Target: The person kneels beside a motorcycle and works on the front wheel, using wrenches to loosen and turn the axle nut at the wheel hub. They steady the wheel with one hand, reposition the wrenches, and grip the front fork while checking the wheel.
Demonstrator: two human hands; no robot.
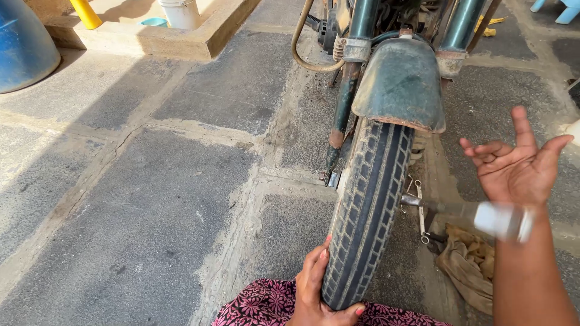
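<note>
Head view, looking down at a motorcycle front wheel on a stone-paved floor (151, 199). Left hand (314, 287) rests on the tyre (368, 205) low on its left side, fingers flat against the tread edge, thumb hooked around the bottom of the tyre; a loose wrap, not a tight grip. Right hand (516, 169) is raised to the right of the wheel, palm up and wide open, fingers spread and partly curled, holding nothing. A blurred tool (477, 214) with a white handle end and a dark metal shaft sits in the air just below the right hand, across the wrist, shaft pointing at the wheel's axle (409, 200); whether it touches the hand or wrist cannot be told through the blur. Dusty green mudguard (402, 84) covers the top of the tyre, rusted along its lower edge. Fork legs (344, 102) run down both sides. A dirty tan rag (468, 265) lies on the floor right of the wheel, near the right forearm. Pink floral cloth (266, 305) at bottom edge, under the left hand. Blue barrel (24, 45) top left, white bucket (180, 12) and yellow post (86, 13) on a raised concrete ledge (181, 42).
</note>
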